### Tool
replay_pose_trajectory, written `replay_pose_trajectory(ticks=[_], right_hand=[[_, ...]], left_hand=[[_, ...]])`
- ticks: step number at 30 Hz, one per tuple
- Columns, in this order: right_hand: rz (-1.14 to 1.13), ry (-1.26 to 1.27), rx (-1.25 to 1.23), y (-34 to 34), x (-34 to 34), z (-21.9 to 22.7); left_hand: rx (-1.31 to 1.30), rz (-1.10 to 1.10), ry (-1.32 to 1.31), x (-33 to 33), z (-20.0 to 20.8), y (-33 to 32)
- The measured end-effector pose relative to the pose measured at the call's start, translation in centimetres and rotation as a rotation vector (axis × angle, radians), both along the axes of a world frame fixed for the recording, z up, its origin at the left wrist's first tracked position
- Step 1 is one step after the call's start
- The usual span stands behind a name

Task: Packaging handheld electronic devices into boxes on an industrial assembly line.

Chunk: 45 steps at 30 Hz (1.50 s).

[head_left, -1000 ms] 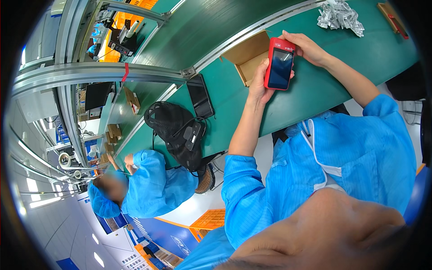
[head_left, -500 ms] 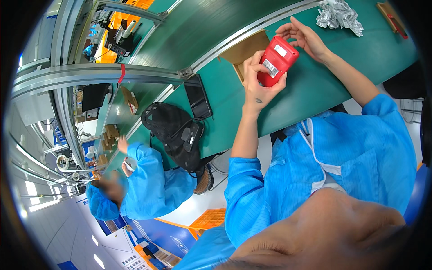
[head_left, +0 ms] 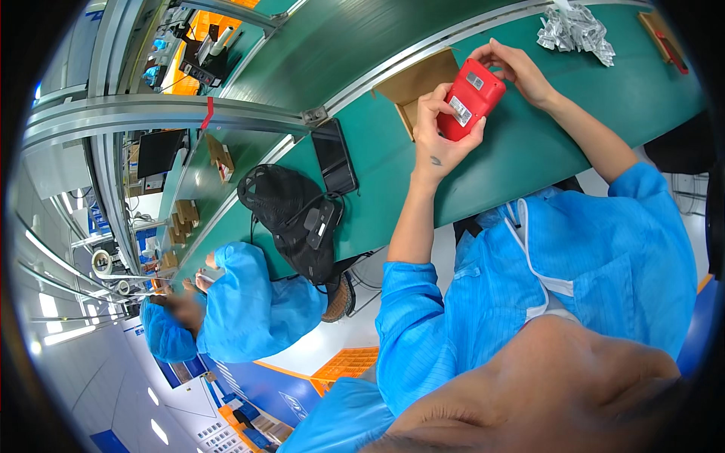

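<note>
A red handheld device (head_left: 474, 92) with rounded ends is held over the green table, its back with two pale labels facing up. My left hand (head_left: 440, 140) is closed round its lower end, thumb on one side and fingers on the other. At the upper end, my right hand (head_left: 521, 74) has its bent fingers gathered against the device's top edge, and some fingertips are hidden there. An open cardboard box (head_left: 411, 83) stands just beyond my left hand, partly covered by it.
Crumpled silvery packets (head_left: 575, 34) lie at the far right, near a brown tray (head_left: 661, 41) with a red item. Left of me are a black tablet-like device (head_left: 334, 155) and a black mesh bag (head_left: 283, 204). A metal frame (head_left: 196, 117) spans the left; a co-worker in blue (head_left: 253, 309) works beyond.
My right hand has closed in on the device's top edge, its fingers drawing together. The device has tilted slightly in my left hand. The co-worker's raised hand has come down.
</note>
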State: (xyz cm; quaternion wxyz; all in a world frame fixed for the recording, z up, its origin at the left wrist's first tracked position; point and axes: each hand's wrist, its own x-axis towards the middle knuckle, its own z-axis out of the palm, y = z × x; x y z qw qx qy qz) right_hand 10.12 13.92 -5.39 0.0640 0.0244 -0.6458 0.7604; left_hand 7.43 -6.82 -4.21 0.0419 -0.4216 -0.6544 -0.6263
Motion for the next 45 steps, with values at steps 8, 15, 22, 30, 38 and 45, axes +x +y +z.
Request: replay_pose_trajectory(ticks=[8, 15, 22, 30, 38, 45], right_hand=[[0.075, 0.038, -0.056, -0.7, 0.3, 0.6], [0.199, -0.091, -0.119, -0.6, 0.5, 0.8], [0.184, -0.337, -0.131, -0.4, 1.3, 0.6], [-0.012, -0.384, -0.18, -2.6, 1.5, -1.2], [0.021, -0.289, 0.195, -3.0, -0.1, -2.2], [-0.332, 0.073, 0.661, -2.7, -2.5, -2.4]], left_hand=[[0.157, -0.539, -1.136, -1.0, 0.6, -0.7], [0.113, -0.818, -1.393, -2.1, -0.3, -0.9], [0.048, -0.493, -1.265, -3.1, 1.3, -2.9], [-0.135, 0.684, -0.324, -5.5, -1.4, -5.9], [-0.238, 0.478, -0.356, -5.3, -2.7, -5.1], [-0.098, 0.305, -0.336, -5.8, -4.0, -4.1]])
